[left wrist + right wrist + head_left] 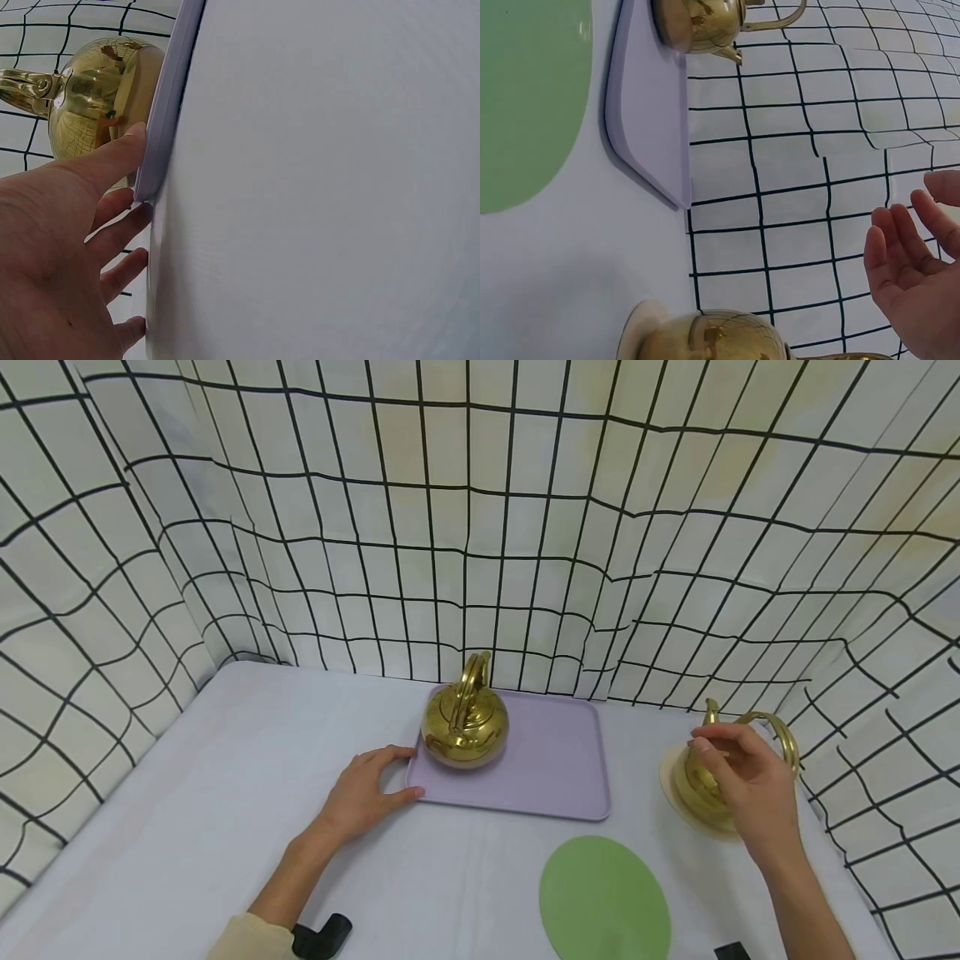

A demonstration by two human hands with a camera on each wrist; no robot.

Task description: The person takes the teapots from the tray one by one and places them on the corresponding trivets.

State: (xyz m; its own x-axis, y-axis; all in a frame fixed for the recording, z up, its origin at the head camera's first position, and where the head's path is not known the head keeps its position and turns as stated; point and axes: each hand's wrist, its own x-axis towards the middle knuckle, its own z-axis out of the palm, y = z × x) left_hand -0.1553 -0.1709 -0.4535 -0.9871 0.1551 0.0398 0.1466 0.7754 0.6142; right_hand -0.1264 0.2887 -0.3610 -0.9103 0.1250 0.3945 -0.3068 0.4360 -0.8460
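Observation:
A brass teapot (465, 727) with an arched handle stands on the left half of a lilac tray (555, 760). My left hand (367, 793) touches the tray's left edge, thumb near the front corner. In the left wrist view its thumb meets the rim (166, 112), while other fingertips rest on the tabletop. On the right, a second brass teapot (701, 789) stands on a round beige mat (670, 781). Above that teapot hovers my right hand (750, 785), partly hiding it. The right wrist view shows this hand (922, 292) with loosely bent fingers and nothing in them.
A round green mat (603, 897) lies on the white tabletop (480, 852) in front of the tray. Black grid-lined white walls (487, 518) rise behind the table and at both sides. The right teapot is close to the right wall.

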